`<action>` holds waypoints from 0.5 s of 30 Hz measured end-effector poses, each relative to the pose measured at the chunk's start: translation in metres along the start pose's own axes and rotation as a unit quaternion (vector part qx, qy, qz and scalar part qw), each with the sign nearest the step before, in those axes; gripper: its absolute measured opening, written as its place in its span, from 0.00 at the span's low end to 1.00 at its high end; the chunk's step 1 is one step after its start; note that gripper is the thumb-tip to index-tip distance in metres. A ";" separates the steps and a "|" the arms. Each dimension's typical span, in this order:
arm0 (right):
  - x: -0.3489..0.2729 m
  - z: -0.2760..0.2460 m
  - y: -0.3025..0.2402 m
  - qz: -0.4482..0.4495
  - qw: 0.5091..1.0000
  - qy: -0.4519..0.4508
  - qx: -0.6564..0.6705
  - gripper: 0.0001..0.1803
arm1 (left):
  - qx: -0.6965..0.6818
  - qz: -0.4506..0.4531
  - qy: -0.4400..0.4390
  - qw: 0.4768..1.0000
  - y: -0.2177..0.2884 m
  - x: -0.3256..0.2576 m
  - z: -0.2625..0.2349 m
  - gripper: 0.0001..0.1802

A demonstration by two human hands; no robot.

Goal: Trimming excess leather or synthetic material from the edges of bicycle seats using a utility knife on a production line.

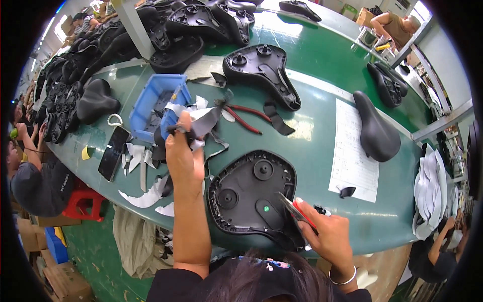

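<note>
An upturned black bicycle saddle (241, 211) lies on the green table in front of me, its hollow underside and trimmed inner rim showing. Held in my right hand (329, 234) over its right edge is a red-handled cutting tool (301, 214) with a pointed metal tip; its exact kind is unclear. Beside the blue bin (135, 113), my left hand (185, 156) is raised with its fingers closed round scraps of dark and white covering material (206, 122). Part of those scraps is blurred. Red-handled pliers (246, 121) rest beyond the left hand.
Another upturned saddle (261, 70) lies farther back, and a finished saddle (377, 133) sits by a printed sheet (347, 173) at right. A phone (113, 153) and white offcuts (143, 199) lie at left. A saddle pile (65, 90) fills the far left. Other people work around.
</note>
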State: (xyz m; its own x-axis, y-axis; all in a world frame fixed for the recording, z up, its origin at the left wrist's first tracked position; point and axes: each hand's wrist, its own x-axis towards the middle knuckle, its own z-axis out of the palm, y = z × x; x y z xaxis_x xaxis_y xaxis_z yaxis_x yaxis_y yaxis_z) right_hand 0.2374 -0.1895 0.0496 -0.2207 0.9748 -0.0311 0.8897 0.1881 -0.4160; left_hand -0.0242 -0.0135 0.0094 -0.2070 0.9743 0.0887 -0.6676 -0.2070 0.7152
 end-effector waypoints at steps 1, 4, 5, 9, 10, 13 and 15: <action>0.003 0.008 0.004 -0.005 1.000 0.007 -0.004 0.32 | 0.191 -0.013 0.025 0.981 -0.001 0.001 -0.004 0.15; 0.023 0.029 0.007 0.097 0.955 0.156 0.234 0.44 | 0.747 0.135 -0.186 0.624 0.001 -0.016 -0.003 0.32; 0.030 0.041 0.013 0.090 0.953 0.162 0.239 0.44 | 0.765 0.128 -0.221 0.591 0.012 -0.026 0.000 0.38; 0.041 0.032 0.026 0.085 0.919 0.170 0.346 0.43 | 0.660 0.135 -0.309 0.671 0.019 -0.030 0.017 0.34; 0.041 0.017 0.027 0.099 0.908 0.130 0.385 0.42 | 0.616 0.018 -0.347 0.707 0.013 -0.028 0.021 0.32; 0.054 -0.011 0.051 -0.043 0.928 0.181 0.323 0.33 | 0.315 -0.375 -0.288 0.823 -0.022 -0.012 0.024 0.25; 0.064 -0.025 0.089 0.055 0.909 0.329 0.251 0.25 | 0.343 -0.331 -0.241 0.845 -0.041 0.033 0.014 0.19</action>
State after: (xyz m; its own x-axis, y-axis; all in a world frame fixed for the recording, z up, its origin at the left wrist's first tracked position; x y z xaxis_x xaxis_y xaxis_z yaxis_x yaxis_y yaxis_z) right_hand 0.3127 -0.1075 0.0337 0.2923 0.8756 0.3846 0.5611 0.1686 -0.8104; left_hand 0.0065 0.0282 -0.0074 0.4750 0.8137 -0.3349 0.0835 0.3372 0.9377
